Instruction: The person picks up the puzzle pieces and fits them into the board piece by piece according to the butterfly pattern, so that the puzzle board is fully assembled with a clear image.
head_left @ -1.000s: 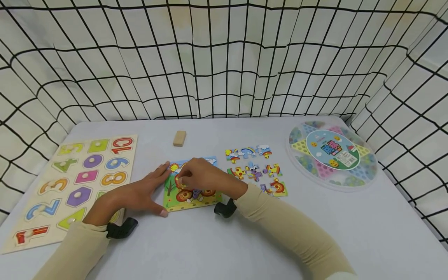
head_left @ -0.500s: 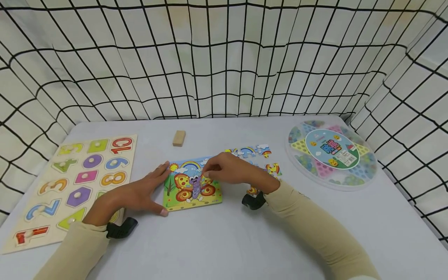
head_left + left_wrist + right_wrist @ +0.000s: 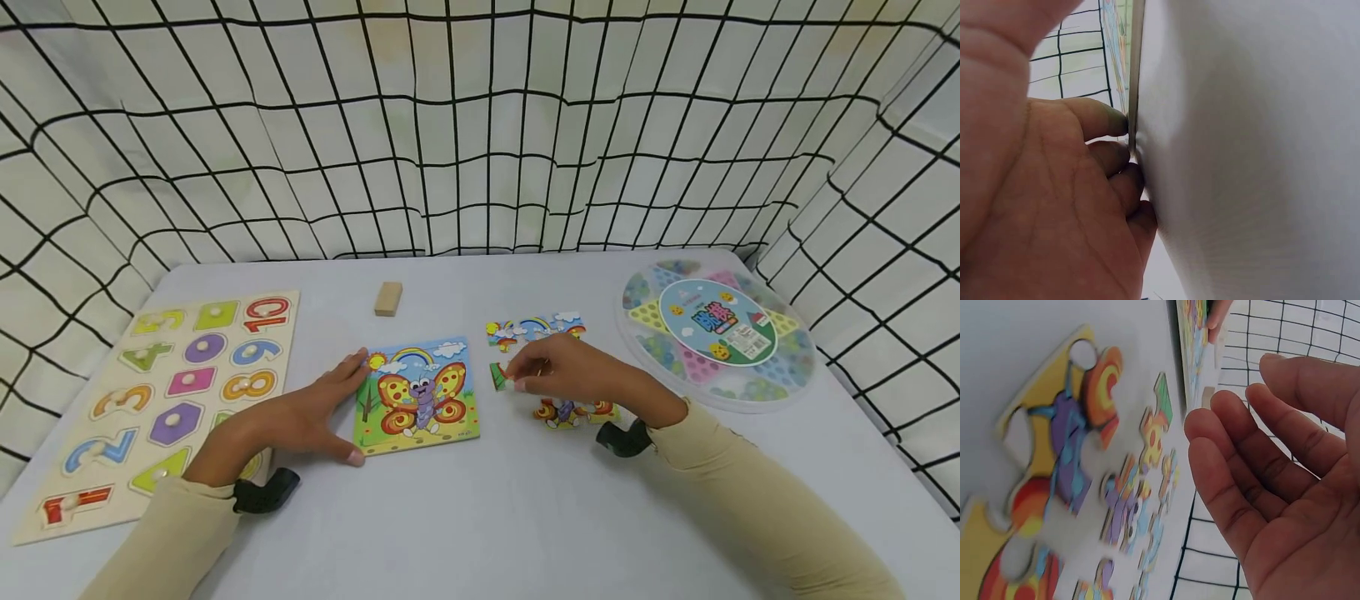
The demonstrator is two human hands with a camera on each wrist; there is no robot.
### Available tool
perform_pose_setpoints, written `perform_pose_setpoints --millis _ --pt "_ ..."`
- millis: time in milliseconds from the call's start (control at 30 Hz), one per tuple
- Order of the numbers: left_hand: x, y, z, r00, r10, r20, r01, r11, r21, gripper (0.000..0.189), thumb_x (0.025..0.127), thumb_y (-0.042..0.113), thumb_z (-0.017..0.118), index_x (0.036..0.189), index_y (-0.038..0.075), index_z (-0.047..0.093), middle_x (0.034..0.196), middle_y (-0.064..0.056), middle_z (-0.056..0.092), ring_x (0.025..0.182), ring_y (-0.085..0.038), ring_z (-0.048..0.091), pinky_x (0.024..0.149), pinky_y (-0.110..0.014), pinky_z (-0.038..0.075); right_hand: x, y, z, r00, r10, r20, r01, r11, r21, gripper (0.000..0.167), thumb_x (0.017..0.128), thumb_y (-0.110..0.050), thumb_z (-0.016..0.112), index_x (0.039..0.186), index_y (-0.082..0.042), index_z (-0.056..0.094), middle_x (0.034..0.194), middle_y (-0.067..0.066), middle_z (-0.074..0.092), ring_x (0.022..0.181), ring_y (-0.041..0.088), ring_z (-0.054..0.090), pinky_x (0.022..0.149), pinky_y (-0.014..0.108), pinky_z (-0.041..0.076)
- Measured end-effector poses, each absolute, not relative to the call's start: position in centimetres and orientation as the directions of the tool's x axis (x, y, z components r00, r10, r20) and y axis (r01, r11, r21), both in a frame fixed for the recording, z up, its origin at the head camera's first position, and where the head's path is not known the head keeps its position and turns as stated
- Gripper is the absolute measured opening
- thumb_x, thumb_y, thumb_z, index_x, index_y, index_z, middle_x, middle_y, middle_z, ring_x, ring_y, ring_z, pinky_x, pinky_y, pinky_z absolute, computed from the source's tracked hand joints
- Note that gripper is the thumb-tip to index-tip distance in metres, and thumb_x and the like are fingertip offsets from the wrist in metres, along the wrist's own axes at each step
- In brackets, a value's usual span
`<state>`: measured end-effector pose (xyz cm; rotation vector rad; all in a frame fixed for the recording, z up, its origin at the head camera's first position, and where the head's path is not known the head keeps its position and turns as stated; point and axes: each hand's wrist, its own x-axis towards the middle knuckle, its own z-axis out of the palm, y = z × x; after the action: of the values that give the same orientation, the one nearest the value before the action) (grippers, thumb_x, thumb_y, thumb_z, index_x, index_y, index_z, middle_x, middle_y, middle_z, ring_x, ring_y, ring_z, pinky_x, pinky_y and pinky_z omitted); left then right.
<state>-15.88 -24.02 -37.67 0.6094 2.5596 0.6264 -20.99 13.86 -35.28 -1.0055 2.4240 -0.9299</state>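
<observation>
A square butterfly puzzle board (image 3: 420, 396) lies flat on the white table, its picture fully in sight. My left hand (image 3: 296, 421) rests along its left side, fingers spread toward the top corner and thumb by the lower one. Fingertips (image 3: 1119, 122) meet the board's edge in the left wrist view. My right hand (image 3: 577, 371) hovers over loose jigsaw pieces, hiding part of the middle row. A green-cornered piece (image 3: 497, 377) shows just past its fingertips. In the right wrist view, those fingers bend loosely above the pieces with nothing between them; a purple-bodied piece (image 3: 1063, 437) lies nearby.
A wooden number-and-shape board (image 3: 176, 379) lies at the left, partly under the left forearm. Behind the butterfly board sits a small wooden block (image 3: 388, 298). A round clear game case (image 3: 716, 325) stands at the right. Black netting (image 3: 487, 158) encloses the table's back and sides.
My right hand has moved right, from over the butterfly board to above the loose pieces, uncovering the butterfly picture. My left hand has stayed at the board's left edge.
</observation>
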Motion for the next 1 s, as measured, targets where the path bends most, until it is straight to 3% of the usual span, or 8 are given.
perform_pose_setpoints --millis 467,1000 --pt "-15.8 -24.1 -37.7 -0.809 0.507 -0.297 0.310 0.797 0.518 0.123 0.069 0.055 0.082 0.155 0.001 0.013 0.162 -0.014 -0.004 0.146 -0.040 -0.002 0.112 -0.060 0.014 -20.6 19.5 -35.7 -0.729 -0.682 -0.060 -0.467 0.559 -0.684 0.022 0.092 -0.011 0.068 0.113 -0.004 0.069 0.102 -0.002 0.069 0.092 0.014 0.063 0.082 0.029 0.054" --pt "-15.8 -23.9 -37.7 -0.815 0.492 -0.306 0.297 0.808 0.508 0.122 0.069 0.054 0.083 0.155 0.001 0.014 0.162 -0.014 -0.004 0.146 -0.040 -0.001 0.112 -0.061 0.014 -19.7 20.3 -37.0 -0.692 -0.719 -0.067 -0.455 0.507 -0.732 0.028 0.090 -0.011 0.070 0.117 -0.003 0.069 0.102 0.000 0.067 0.091 0.015 0.060 0.081 0.030 0.054"
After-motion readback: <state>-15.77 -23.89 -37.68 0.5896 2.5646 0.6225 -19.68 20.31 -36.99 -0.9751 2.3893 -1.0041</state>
